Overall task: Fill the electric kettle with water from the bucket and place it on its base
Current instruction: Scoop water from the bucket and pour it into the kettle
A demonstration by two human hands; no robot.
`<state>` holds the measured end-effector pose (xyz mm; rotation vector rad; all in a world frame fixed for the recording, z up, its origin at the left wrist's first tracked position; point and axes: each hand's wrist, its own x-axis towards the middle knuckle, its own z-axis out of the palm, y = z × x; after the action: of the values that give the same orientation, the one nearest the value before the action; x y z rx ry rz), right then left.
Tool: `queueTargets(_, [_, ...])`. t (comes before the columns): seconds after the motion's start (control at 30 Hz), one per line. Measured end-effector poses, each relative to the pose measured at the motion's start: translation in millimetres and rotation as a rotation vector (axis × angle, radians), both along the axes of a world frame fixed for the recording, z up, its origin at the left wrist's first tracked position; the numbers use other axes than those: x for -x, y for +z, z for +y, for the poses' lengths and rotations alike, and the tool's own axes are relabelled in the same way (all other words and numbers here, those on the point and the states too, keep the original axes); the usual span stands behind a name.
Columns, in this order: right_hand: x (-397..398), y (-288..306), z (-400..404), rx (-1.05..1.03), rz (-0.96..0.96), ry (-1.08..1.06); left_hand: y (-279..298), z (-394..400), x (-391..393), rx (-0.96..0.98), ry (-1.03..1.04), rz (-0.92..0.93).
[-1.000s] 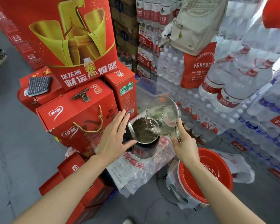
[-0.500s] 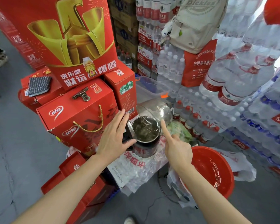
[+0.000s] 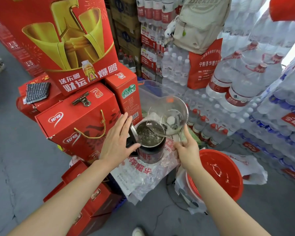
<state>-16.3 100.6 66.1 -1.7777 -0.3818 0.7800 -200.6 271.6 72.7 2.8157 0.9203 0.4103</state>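
The electric kettle (image 3: pixel 151 153), dark with a steel rim, stands on a plastic-wrapped pack of bottles (image 3: pixel 138 174). Rippling water shows inside it. My left hand (image 3: pixel 117 140) holds its hinged lid (image 3: pixel 132 133) open at the kettle's left side. My right hand (image 3: pixel 188 149) grips the handle of a clear jug (image 3: pixel 173 114), which is tilted with its mouth over the kettle's opening. The red bucket (image 3: pixel 235 188) sits on the floor to the right, below my right forearm, with a little water glinting inside.
Red gift boxes (image 3: pixel 78 120) are stacked close on the left, one with a metal clip (image 3: pixel 82 100) on top. Shrink-wrapped water bottle packs (image 3: pixel 271 116) wall in the back and right. A canvas backpack (image 3: pixel 201 23) hangs behind. Grey concrete floor (image 3: pixel 15 159) lies to the left.
The jug dropped low behind the kettle half a second ago and is now raised and tilted over the opening again. My left hand has stayed on the lid.
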Motion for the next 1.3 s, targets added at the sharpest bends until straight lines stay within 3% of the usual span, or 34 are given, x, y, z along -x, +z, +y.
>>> queueTargets(0.1, [-14.7, 1.0, -36.9, -0.182, 0.422, -0.124, 2.6, -0.1, -3.1, 0.003, -0.008, 0.014])
queueTargets(0.17, [-23.4, -3.7, -73.1, -0.231, 0.511, -0.175, 4.4, -0.6, -5.9, 0.003, -0.016, 0.018])
queueTargets(0.27, [-21.6, -15.6, -137.8, -0.064, 0.332, -0.204, 5.9, -1.4, -8.2, -0.020, -0.023, 0.023])
queueTargets(0.47, [-2.0, -61.0, -227.1, 0.725, -0.324, 0.079, 1.0, -0.7, -8.7, -0.020, 0.001, 0.029])
queueTargets(0.6, [1.4, -81.7, -224.5, 0.922, -0.484, 0.230, 2.3, -4.0, -9.4, -0.012, 0.018, 0.026])
queueTargets(0.7, [1.2, -98.9, -216.6, 0.982, -0.488, 0.274, 3.6, -6.2, -7.9, -0.016, 0.031, 0.033])
queueTargets(0.93, [-12.7, -121.3, -186.5, 0.981, -0.355, 0.264, 2.4, -10.1, -4.5, -0.022, 0.061, 0.023])
queueTargets(1.1, [-25.4, -119.4, -186.9, 0.707, 0.038, -0.044, 1.4, -11.1, -6.7, -0.026, 0.079, 0.034])
queueTargets(1.3, [-20.8, -95.7, -218.9, 0.384, 0.276, -0.249, 0.4, -13.8, -8.4, -0.032, 0.094, 0.039])
